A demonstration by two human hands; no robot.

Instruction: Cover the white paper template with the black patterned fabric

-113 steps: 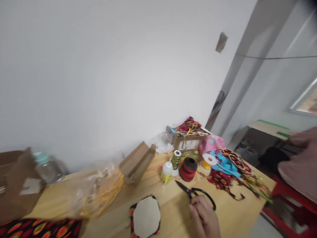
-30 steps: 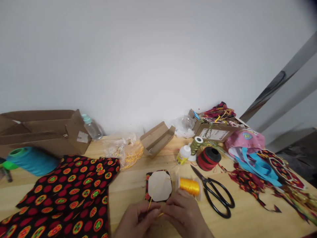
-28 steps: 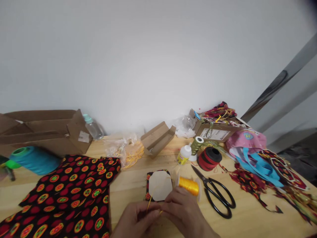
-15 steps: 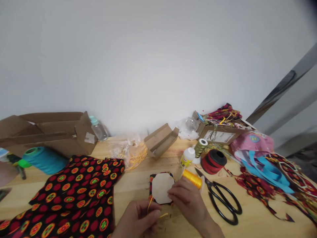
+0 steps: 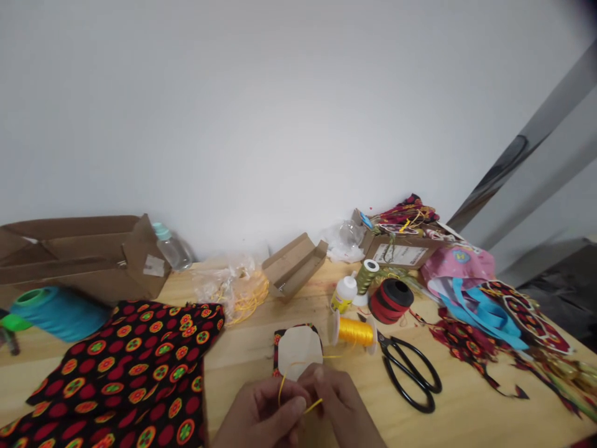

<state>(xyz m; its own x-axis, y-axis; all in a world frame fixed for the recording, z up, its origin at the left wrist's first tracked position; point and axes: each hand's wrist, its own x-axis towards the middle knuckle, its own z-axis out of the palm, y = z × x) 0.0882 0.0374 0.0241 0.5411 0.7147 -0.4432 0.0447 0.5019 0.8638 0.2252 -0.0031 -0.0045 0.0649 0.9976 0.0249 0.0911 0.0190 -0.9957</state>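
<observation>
Between my hands runs a yellow cord (image 5: 280, 391), looped up from the fingers. My left hand (image 5: 265, 412) pinches the cord, with a short end sticking out past the thumb. My right hand (image 5: 336, 403) is closed close against the left one, its fingertips at the cord; part of its grip is hidden. Just beyond them lies a pale rounded-square card (image 5: 300, 352) on a piece of black patterned fabric (image 5: 276, 356). A spool of yellow cord (image 5: 355, 331) lies on its side to the right of the card, a strand trailing from it toward my right hand.
Black-handled scissors (image 5: 410, 372) lie right of the spool. Behind stand a glue bottle (image 5: 344, 294), a green thread cone (image 5: 367, 277) and a red-black spool (image 5: 390, 301). Printed fabric (image 5: 140, 373) spreads at left beside a blue thread cone (image 5: 60, 313). Cardboard boxes (image 5: 295, 266) line the wall.
My right hand has moved left and down from the card and yellow spool to meet my left hand at the cord. The view has shifted slightly to the right.
</observation>
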